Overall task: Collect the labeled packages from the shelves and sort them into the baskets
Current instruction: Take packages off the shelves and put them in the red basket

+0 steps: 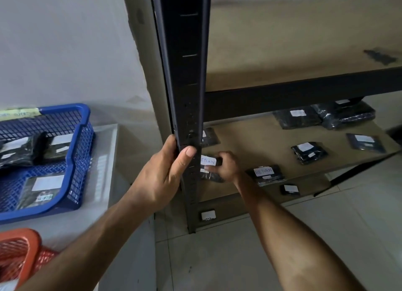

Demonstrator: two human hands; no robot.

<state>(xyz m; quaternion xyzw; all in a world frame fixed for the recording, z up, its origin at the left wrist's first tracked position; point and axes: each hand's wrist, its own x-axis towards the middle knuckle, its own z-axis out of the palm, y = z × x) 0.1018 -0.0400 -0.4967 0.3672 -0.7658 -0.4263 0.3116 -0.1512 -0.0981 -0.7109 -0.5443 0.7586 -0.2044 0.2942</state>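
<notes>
My left hand (165, 173) grips the black upright post (185, 73) of the shelving unit. Just right of the post, on the middle shelf (256, 143), my right hand (225, 166) closes on a black package (210, 162) whose white label reads "RETURN". A second "RETURN" package (264, 174) lies beside that hand at the shelf's front edge. Several more black labeled packages, such as one at mid-shelf (309, 152), lie further right and back. A blue basket (78, 160) holding labeled packages stands at the left, with an orange basket (19, 249) in front of it.
Both baskets rest on a grey table (102, 182) left of the shelves. The upper shelf (293, 47) carries one small dark item (380, 56) at the far right. A lower shelf holds small packages (290, 189). Tiled floor (250, 258) lies below my arms.
</notes>
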